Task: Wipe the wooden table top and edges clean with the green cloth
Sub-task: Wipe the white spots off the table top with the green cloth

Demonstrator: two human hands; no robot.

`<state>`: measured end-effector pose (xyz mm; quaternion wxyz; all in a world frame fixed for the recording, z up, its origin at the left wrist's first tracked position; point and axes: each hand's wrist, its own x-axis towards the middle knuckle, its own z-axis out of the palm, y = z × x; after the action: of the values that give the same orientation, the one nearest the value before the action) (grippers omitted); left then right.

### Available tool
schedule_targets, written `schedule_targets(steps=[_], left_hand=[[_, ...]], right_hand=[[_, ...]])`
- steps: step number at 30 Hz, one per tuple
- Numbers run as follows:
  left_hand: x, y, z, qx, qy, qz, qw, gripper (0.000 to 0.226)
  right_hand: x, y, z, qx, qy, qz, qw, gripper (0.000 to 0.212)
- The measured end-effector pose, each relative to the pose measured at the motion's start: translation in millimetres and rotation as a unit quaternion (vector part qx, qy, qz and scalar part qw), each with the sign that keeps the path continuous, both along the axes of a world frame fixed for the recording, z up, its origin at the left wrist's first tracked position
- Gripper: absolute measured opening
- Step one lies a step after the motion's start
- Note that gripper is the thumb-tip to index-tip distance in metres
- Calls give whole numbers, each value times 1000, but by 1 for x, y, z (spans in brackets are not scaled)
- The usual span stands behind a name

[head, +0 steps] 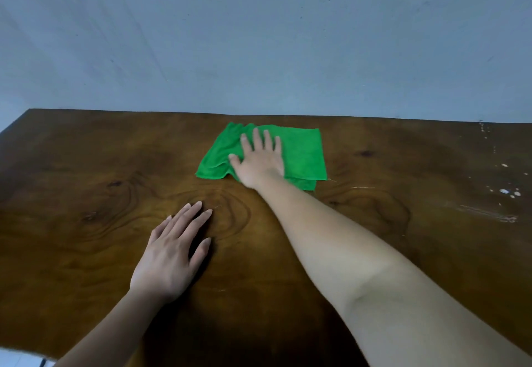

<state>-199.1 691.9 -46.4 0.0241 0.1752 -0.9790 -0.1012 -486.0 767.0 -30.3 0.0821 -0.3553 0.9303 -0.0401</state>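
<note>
Two bare hands of yours lay on the wooden table (80,165), whose dark, knotted grain filled the lower half of the view under a plain grey-blue wall (259,35). At the far left the table's back corner was cut off at a slant. Your left hand (169,257) rested palm down on bare wood near the front, left of centre. Its fingers were straight and slightly spread, pointing up and to the right, and held nothing. Further back and just to the right lay the green cloth (302,153), close to the table's far edge by the wall. It was spread mostly flat, with its left side rumpled into folds and a second layer showing along its near edge. Your right hand (259,162) pressed down on the left half of the cloth, palm flat, fingers extended and fanned toward the wall, thumb out to the left; none curled round the fabric. Your right forearm ran from it to the lower right corner. Well apart to the right, white specks (505,191) dotted the wood, with pale scratches (489,214) just in front of them.
</note>
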Motion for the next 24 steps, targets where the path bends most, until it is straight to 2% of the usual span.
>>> schedule_targets(steps=[5,8,13,17,20,24], left_hand=[[-2,-1,1,9,-9,2,1000,67],[-1,2,3,8,-7,2,1000,68],[-3,6,10,10,-18,8,1000,69],[-4,7,11,11,-18,8,1000,71],[-3,6,10,10,-17,8,1000,72],[-3,6,7,1,-21,10,1000,74]], right_hand=[[-2,-6,-2,0,-11,174,985,82],[-35,22,1,-10,-7,205,979,82],[-92,91,3,-18,5,108,994,84],[-119,156,2,-21,13,-9,1000,85],[-116,188,-2,-16,14,-91,996,83],[-75,197,-7,-11,18,-135,991,83]])
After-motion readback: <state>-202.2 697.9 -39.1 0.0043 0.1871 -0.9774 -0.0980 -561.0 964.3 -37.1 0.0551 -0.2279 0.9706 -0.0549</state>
